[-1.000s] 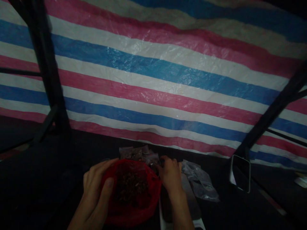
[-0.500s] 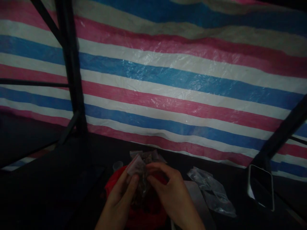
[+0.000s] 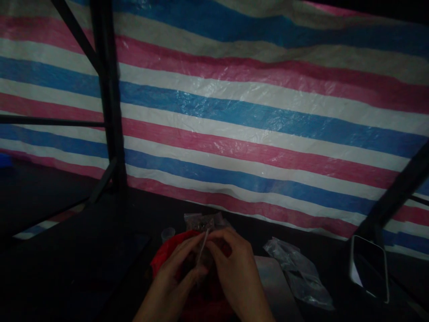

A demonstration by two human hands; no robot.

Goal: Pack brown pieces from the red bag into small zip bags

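Observation:
Between my two hands is a small clear zip bag (image 3: pixel 203 250), turned nearly edge-on to me. My left hand (image 3: pixel 176 273) pinches it from the left, fingers and thumb closed on it. My right hand (image 3: pixel 233 264) has its thumb and fingertips pressed together at the bag's upper right edge. Below them lies a red plastic bag (image 3: pixel 161 257), opened out, with dark contents too dim to name. Just behind the hands are several filled zip bags (image 3: pixel 208 220). What the small bag contains is hidden.
A small clear cup (image 3: pixel 168 234) stands left of the filled bags. To the right are a flat grey metallic-looking object (image 3: pixel 273 281), clear zip bags (image 3: pixel 303 277) and a phone (image 3: pixel 368 267) by a dark post. Striped plastic sheeting (image 3: pixel 241 134) hangs behind the black table.
The small zip bag has turned from showing its face to nearly edge-on. My left fingers have shifted up and toward the right hand. The whole view has shifted slightly.

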